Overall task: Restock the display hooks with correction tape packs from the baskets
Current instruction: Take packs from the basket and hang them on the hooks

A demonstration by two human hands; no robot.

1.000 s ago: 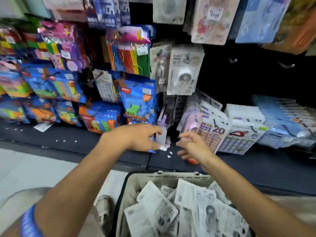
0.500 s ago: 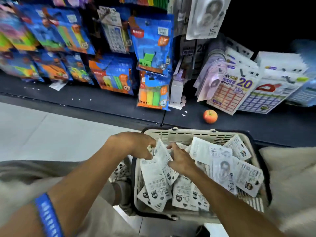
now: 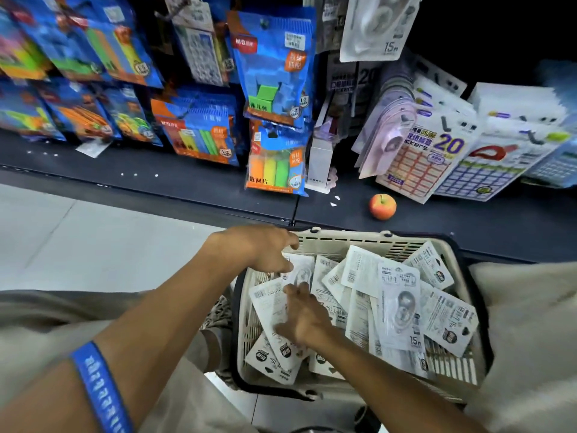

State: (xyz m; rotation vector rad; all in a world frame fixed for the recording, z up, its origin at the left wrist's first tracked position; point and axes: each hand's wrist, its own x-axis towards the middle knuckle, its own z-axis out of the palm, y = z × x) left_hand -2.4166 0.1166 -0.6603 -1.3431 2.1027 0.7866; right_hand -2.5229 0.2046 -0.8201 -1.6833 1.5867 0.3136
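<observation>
Both hands are down in the cream basket (image 3: 340,245) of correction tape packs (image 3: 399,307); the left hand (image 3: 265,250) pinches a pack (image 3: 301,271) at the near-left corner, grip grasping its top edge; the right hand (image 3: 304,318) lies spread on the packs just below, grip released; an apple (image 3: 382,206) sits on the dark shelf (image 3: 187,182) beyond.

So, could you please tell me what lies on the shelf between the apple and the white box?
In the head view, only a few small white scraps lie on the dark shelf between the apple and the white box.
</observation>
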